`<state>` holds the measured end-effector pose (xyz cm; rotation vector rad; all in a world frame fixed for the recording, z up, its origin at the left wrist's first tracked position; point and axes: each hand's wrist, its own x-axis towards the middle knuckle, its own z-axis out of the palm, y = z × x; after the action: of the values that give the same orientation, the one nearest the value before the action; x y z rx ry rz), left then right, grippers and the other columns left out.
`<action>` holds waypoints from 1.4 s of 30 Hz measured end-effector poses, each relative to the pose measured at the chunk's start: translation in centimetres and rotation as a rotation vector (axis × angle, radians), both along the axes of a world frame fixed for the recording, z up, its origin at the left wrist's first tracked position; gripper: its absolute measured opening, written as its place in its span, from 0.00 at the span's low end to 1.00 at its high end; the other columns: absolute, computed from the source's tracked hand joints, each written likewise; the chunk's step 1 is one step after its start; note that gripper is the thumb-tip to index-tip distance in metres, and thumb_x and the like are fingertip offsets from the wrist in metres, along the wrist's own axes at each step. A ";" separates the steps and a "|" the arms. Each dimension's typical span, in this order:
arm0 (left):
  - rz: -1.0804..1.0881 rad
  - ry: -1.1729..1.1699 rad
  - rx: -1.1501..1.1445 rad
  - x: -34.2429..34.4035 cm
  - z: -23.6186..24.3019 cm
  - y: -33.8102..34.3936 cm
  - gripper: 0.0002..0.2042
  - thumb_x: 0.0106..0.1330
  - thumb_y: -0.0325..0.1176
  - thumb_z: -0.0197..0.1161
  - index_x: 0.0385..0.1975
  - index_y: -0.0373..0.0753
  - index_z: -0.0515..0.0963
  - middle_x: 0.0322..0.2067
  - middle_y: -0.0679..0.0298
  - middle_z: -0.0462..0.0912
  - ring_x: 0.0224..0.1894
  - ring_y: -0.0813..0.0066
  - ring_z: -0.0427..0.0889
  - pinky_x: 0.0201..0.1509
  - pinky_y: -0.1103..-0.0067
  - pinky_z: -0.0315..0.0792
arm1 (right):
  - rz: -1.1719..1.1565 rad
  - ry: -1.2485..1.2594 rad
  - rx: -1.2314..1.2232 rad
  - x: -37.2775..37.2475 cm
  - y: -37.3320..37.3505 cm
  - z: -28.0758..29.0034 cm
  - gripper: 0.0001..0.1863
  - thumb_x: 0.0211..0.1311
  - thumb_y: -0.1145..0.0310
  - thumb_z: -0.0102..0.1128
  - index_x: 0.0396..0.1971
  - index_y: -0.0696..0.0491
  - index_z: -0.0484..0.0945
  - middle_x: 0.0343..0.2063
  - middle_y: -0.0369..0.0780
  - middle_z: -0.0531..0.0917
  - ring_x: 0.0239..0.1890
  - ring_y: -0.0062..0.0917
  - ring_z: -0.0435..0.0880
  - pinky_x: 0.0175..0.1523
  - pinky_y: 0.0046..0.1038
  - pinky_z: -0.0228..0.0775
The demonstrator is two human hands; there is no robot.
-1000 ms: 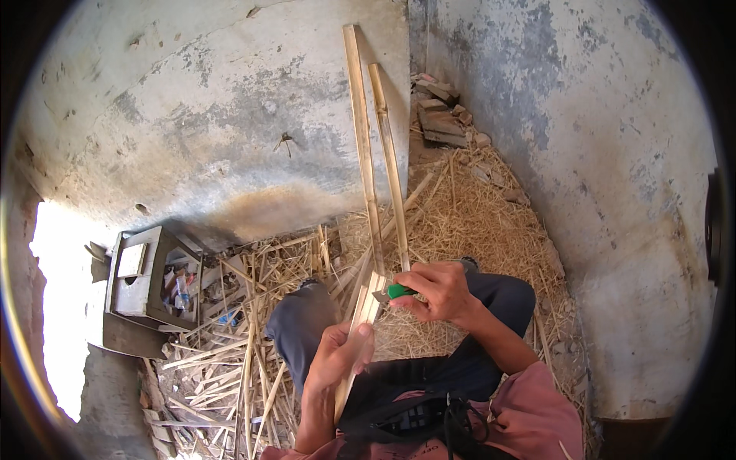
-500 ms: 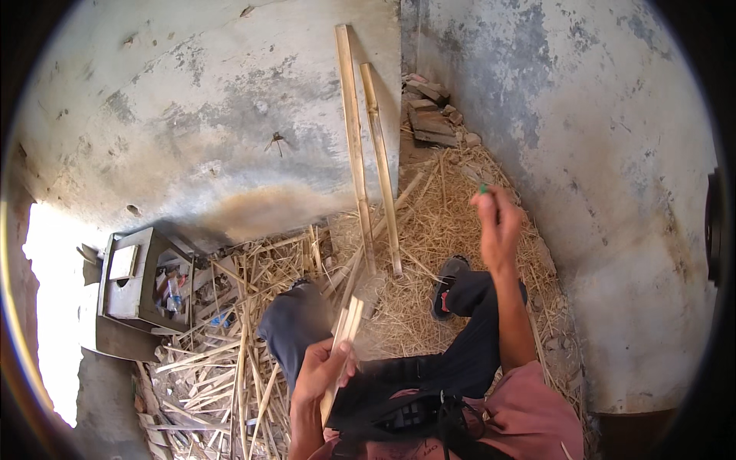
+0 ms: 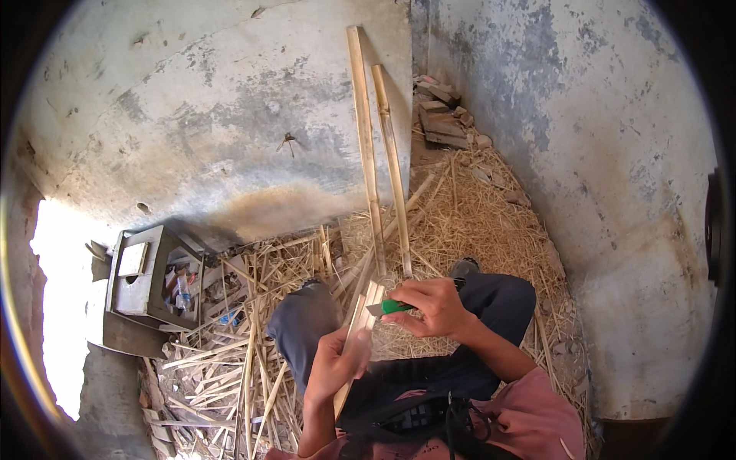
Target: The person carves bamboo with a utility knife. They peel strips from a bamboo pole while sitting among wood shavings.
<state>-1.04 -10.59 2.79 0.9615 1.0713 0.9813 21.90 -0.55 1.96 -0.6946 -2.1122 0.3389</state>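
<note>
My left hand (image 3: 339, 359) grips a short bundle of pale split bamboo strips (image 3: 368, 300) that slants up between my bent legs. Above it, my right hand (image 3: 433, 307) is closed on a green-handled knife (image 3: 395, 305), its metal blade at the upper part of the strips. Just beyond, two long bamboo lengths (image 3: 361, 115) (image 3: 388, 139) lean upright on the wall, their lower ends down among the straw.
Weathered walls (image 3: 613, 192) meet in a corner with stacked bricks (image 3: 443, 124). Straw (image 3: 498, 222) and loose split sticks (image 3: 222, 368) cover the floor. A wooden box (image 3: 140, 291) holding litter sits at the left, beside a bright wall opening (image 3: 63, 307).
Half a second ago my right hand was raised to the right with the knife, away from the strips; now it is back down with the blade at them, much as one second ago.
</note>
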 end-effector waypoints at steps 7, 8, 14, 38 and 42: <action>-0.092 -0.163 -0.085 -0.6 -0.3 0.0 0.19 0.86 0.39 0.54 0.27 0.37 0.76 0.19 0.71 0.72 0.18 0.87 0.67 0.23 0.83 0.59 | -0.019 0.007 -0.059 0.6 0.2 0.7 0.18 0.56 0.54 0.83 0.37 0.51 0.88 0.29 0.36 0.89 0.23 0.29 0.87 0.27 0.30 0.76; -0.093 -0.167 -0.091 -0.6 -0.3 0.0 0.20 0.86 0.39 0.54 0.27 0.37 0.76 0.18 0.71 0.72 0.18 0.87 0.67 0.23 0.83 0.59 | -0.028 0.005 -0.048 0.6 0.1 0.8 0.18 0.57 0.54 0.83 0.37 0.51 0.88 0.28 0.36 0.89 0.23 0.29 0.87 0.27 0.30 0.76; -0.278 -0.191 -0.135 -2.1 -0.9 -2.1 0.16 0.84 0.37 0.58 0.32 0.35 0.80 0.19 0.68 0.76 0.19 0.86 0.71 0.21 0.84 0.63 | -0.430 0.051 -0.146 4.2 4.0 0.9 0.18 0.71 0.51 0.71 0.38 0.53 0.88 0.23 0.38 0.86 0.21 0.26 0.84 0.26 0.31 0.73; -0.442 0.146 0.376 -6.4 -1.7 1.7 0.35 0.77 0.47 0.69 0.74 0.31 0.65 0.57 0.52 0.85 0.61 0.67 0.83 0.66 0.70 0.76 | -0.118 0.628 -0.675 2.6 2.8 7.7 0.16 0.70 0.54 0.75 0.37 0.54 0.92 0.16 0.23 0.70 0.19 0.09 0.64 0.25 0.24 0.51; -0.622 -0.050 0.100 -9.4 -0.1 1.6 0.41 0.72 0.48 0.74 0.75 0.31 0.62 0.56 0.52 0.85 0.60 0.64 0.85 0.64 0.69 0.78 | -0.242 0.688 -0.642 7.4 5.8 11.4 0.19 0.70 0.51 0.74 0.41 0.55 0.91 0.14 0.22 0.66 0.15 0.09 0.56 0.22 0.22 0.43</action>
<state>-10.48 -8.96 2.66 1.2452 0.6179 0.5411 29.29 5.23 13.37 -1.0075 -1.2379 0.9847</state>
